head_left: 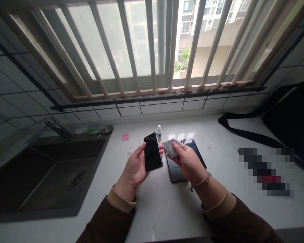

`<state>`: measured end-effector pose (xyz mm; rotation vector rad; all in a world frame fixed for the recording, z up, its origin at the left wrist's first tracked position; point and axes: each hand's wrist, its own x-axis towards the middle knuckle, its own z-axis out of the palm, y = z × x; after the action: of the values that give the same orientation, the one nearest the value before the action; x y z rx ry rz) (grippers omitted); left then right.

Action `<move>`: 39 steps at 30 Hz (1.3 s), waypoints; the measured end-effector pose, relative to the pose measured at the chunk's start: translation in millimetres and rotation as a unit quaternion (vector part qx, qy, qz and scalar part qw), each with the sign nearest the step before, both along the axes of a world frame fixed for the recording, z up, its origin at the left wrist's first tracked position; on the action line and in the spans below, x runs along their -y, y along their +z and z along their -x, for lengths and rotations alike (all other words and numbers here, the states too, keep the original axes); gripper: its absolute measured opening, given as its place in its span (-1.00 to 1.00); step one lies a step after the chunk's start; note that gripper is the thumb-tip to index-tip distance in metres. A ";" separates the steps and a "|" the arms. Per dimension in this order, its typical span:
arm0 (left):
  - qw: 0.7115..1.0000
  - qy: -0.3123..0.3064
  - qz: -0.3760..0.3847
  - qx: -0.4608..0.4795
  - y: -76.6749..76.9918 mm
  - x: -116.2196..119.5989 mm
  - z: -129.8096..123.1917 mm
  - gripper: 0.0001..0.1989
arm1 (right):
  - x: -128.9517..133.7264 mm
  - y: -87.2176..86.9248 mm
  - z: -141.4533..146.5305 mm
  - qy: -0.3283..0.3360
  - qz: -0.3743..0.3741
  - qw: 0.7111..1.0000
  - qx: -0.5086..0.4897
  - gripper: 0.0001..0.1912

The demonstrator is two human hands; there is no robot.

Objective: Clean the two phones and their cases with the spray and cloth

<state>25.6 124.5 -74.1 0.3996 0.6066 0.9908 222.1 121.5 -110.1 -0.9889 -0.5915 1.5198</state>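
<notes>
My left hand (135, 167) is closed round a smartphone (153, 153), its dark screen turned up toward me. Pinched in my right hand (187, 162) is a folded grey cloth (171, 147), held just right of the phone and apart from its screen. Beneath my right hand a tablet (176, 173) with a dark screen lies on the counter, partly covered by the hand. Behind the phone stands a small white-capped bottle (159, 132), its lower part partly hidden. A clear object (129, 154), too hidden to name, shows beside my left hand.
A dark sink (53, 168) with a faucet (59, 128) is set in the white counter (152, 216) at left. A pink sticky note (125, 137) and a small clear piece (209, 145) lie there. At right are a black bag (294, 114) with its strap and a pixelated item (266, 172).
</notes>
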 end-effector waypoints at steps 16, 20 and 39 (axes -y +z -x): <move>0.998 0.015 -0.007 -0.068 -8.6 8.2 -1.5 -0.48 | 4.7 2.9 -5.8 -0.005 -0.135 0.974 0.182 -0.58; 0.994 -0.059 -0.046 -0.079 -6.6 15.6 0.9 -0.37 | 2.2 -0.6 -3.4 0.005 -0.110 0.984 0.143 -0.56; 0.963 -0.036 -0.138 -0.228 -2.3 14.3 0.9 -0.33 | 3.9 5.8 -11.4 -0.071 -0.193 0.927 0.314 -0.67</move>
<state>24.7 110.1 -76.4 0.9076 0.8635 0.9192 233.5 117.6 -104.3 -1.1729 -1.1937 0.8861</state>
